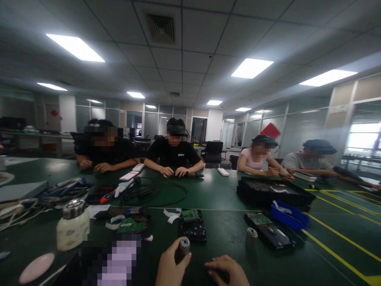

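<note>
Between the thumb and fingers of my left hand (172, 264) is a small grey metal cylinder (185, 245), held upright with its round end up. My right hand (228, 271) is just to the right, low over the table, its thumb and fingers apart and nothing visible in them. A similar metal cylinder (251, 239) stands on the green table further right. Beyond my left hand lies a black unit with a green circuit board (190, 215). Another black unit with a circuit board (269, 229) lies beside the standing cylinder.
A cream flask (73, 226) and a pink oval object (37, 268) stand at left, near tangled tools (67, 190). A blue tray (290, 216) and large black tray (270, 192) are at right. A black cable (166, 203) loops mid-table. Several people sit opposite.
</note>
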`<state>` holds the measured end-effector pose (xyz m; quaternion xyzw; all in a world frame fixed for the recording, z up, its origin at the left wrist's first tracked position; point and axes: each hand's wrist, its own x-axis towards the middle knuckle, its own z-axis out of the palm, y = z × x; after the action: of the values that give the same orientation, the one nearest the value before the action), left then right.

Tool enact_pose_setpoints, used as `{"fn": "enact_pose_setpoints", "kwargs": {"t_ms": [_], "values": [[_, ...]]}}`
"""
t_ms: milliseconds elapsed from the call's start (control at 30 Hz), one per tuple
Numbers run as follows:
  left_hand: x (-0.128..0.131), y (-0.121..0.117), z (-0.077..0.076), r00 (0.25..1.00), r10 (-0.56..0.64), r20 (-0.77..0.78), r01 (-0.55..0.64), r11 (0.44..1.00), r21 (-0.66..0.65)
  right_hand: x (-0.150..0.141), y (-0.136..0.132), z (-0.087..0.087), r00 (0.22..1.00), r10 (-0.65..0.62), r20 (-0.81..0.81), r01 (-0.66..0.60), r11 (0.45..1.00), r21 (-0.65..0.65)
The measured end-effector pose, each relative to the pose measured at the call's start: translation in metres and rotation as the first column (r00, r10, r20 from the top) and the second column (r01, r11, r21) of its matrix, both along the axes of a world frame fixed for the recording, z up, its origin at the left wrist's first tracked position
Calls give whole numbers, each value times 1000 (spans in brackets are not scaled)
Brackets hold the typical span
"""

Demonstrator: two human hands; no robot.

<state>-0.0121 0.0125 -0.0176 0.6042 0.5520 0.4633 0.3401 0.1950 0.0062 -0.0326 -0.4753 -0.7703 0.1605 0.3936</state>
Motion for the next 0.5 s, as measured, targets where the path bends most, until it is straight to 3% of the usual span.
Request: {"fn": "enact_pose_setpoints", "kwargs": {"t_ms": [133, 233, 367, 500], "values": [[0, 1, -2, 999, -28, 28, 27, 999, 38, -31, 3, 18, 972, -95, -217, 117, 989, 91], [-1, 3, -7, 997, -66, 46, 61, 993, 98, -59, 9, 28, 943, -68, -325, 120, 982, 143], [-2, 9, -18, 998, -61, 31, 55, 985, 161, -78, 16, 23, 936, 16, -351, 55, 980, 192], [-2, 12, -24, 999, -50, -15, 52, 977, 206, -77, 20, 16, 943, 72, -326, -10, 982, 187]]}}
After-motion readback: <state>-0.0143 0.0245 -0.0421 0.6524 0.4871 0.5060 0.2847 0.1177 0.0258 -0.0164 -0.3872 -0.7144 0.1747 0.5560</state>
